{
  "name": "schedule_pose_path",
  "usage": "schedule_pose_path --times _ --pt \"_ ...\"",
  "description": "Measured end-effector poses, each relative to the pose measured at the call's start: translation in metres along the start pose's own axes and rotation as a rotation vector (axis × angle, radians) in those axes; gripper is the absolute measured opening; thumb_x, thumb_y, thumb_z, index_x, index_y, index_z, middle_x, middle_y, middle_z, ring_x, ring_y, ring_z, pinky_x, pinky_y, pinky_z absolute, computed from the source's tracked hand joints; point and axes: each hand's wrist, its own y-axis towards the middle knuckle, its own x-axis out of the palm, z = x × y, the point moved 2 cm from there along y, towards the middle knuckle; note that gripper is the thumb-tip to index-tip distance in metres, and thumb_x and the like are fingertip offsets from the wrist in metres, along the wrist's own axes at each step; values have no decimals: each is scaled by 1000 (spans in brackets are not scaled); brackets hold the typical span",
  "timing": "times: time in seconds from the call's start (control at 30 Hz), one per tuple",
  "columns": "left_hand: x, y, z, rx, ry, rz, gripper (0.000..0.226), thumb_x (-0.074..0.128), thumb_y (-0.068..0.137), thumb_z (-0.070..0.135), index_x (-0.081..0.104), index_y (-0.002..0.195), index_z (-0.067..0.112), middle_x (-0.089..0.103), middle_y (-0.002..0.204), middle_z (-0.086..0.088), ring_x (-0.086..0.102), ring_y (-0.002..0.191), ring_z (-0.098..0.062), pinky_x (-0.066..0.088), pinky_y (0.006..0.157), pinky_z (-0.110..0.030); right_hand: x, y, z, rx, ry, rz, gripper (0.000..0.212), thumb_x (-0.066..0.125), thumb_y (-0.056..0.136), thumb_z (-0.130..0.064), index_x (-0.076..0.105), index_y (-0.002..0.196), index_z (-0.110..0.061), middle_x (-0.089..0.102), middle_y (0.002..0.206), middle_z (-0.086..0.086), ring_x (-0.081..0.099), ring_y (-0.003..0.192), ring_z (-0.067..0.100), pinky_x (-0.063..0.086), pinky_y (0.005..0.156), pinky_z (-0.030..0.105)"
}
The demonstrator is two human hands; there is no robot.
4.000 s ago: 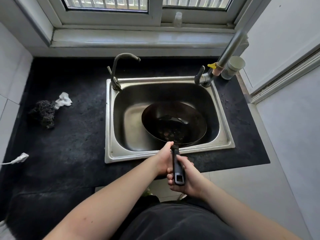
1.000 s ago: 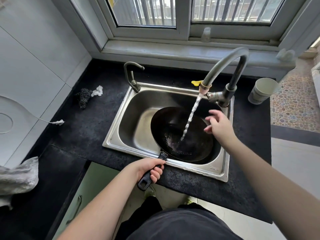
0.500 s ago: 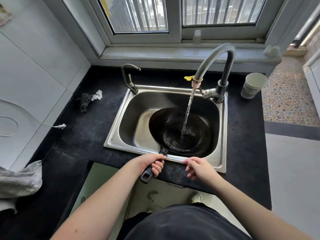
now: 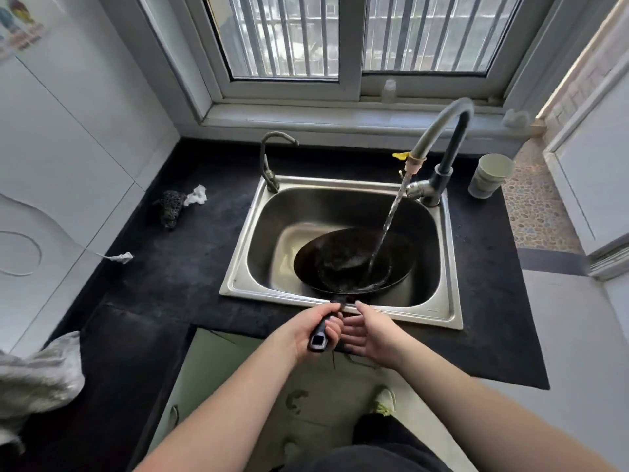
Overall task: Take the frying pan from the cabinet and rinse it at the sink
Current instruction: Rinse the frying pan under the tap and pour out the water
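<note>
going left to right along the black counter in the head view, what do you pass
Grey cloth → white plug → dark scouring pad → small tap → frying pan in the sink → running tap → pale cup.

Your two forearms are bare to the elbow, no sleeves, watch or rings showing; you wear a black fabric garment (image 4: 367, 456) and a pale shoe with yellow-green trim (image 4: 384, 401).

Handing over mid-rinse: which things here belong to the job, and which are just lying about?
In the job: frying pan, sink, running faucet, left hand gripping the handle, right hand open beside it.

Lying about: scrubber, cup, small faucet, cloth.
</note>
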Motion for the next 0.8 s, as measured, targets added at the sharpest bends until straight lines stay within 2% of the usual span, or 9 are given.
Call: schedule_pose_path --times 0.03,0.13,0.2,0.33,0.43,0.5,0.57,0.63,0.8 --pt "-3 -2 2 8 30 5 34 45 99 25 45 69 8 41 43 2 40 27 -5 32 28 -11 9 1 1 20 50 -28 54 33 100 -49 61 105 -3 70 90 12 67 81 24 53 78 37" --pt "-5 -7 8 38 135 37 26 42 94 14 45 68 9 40 46 3 36 29 -3 30 29 -11 29 -1 -1 50 180 -47 52 30 101 -50 57 88 -7 65 60 4 64 52 17 50 64 33" --pt "-1 -11 11 36 204 57 22 41 90 10 44 68 10 41 47 3 36 30 -3 31 28 -12 37 -3 -4 52 234 -23 49 33 100 -49 55 86 -7 60 51 3 60 43 17 48 63 34" --pt "3 -16 16 82 349 97 21 40 90 8 43 69 11 41 47 3 37 30 -2 32 29 -11 46 1 -2 40 301 -11 44 37 99 -49 55 89 -10 53 52 3 53 52 16 49 68 32" --pt "-1 -18 15 151 458 143 21 47 94 11 46 73 11 41 53 2 38 31 -2 32 30 -12 55 7 2 17 267 -8 43 45 93 -52 56 100 -11 48 67 4 48 63 16 44 76 31" --pt "-7 -17 12 204 520 190 22 53 96 15 47 75 11 40 55 2 38 31 -2 31 30 -12 60 7 3 34 230 -37 53 44 92 -56 61 95 -6 50 71 5 50 62 16 45 68 26" --pt "-15 -16 6 232 555 213 24 58 94 18 48 73 13 40 51 2 38 31 -2 31 30 -13 64 2 1 70 162 -77 59 42 93 -59 61 78 -6 50 56 4 51 45 14 47 47 22" --pt "-22 -16 1 264 570 214 22 59 94 17 50 74 14 39 50 2 37 32 -2 32 31 -13 67 -5 3 74 86 -79 57 41 94 -60 56 73 -9 47 45 1 47 33 13 42 35 17" --pt "-31 -21 -7 351 643 214 22 47 94 2 51 82 19 40 58 -3 39 33 -5 36 36 -13 69 0 10 77 26 -100 49 40 94 -61 60 85 -16 55 49 1 48 36 15 37 39 16"
